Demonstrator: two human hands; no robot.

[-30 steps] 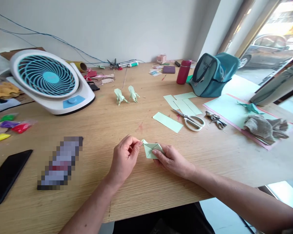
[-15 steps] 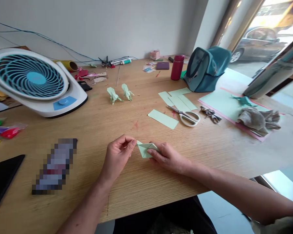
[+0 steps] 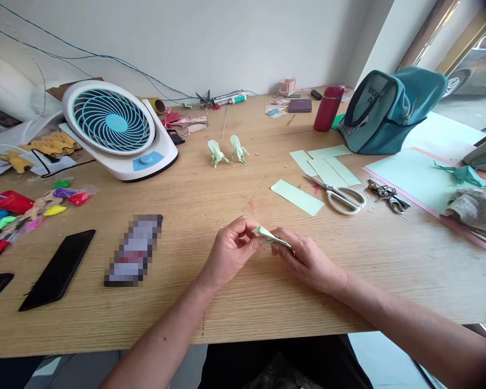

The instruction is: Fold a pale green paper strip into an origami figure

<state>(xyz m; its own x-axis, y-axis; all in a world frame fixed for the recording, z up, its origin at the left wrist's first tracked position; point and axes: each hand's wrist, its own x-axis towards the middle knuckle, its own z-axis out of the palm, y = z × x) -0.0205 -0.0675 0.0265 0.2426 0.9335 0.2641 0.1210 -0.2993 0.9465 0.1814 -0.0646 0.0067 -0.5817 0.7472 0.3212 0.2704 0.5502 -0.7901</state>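
Between my two hands is a piece of folded pale green paper, seen nearly edge-on above the front of the table. My left hand pinches its left end between thumb and fingers. At its right end, my right hand grips it with the thumb underneath and the fingers behind. Farther back stand two folded green paper figures. A flat strip of green paper lies beyond my right hand, and white-handled scissors rest beside it, their blades touching more strips.
A white fan stands at the back left. Phones lie at the left, one a black phone near bags of coloured clay. Toward the right are keys, a teal backpack, a red bottle and larger green sheets.
My view has swung left, showing more of the table's left side. The folded paper has turned from showing its face to nearly edge-on, with both hands still on it.
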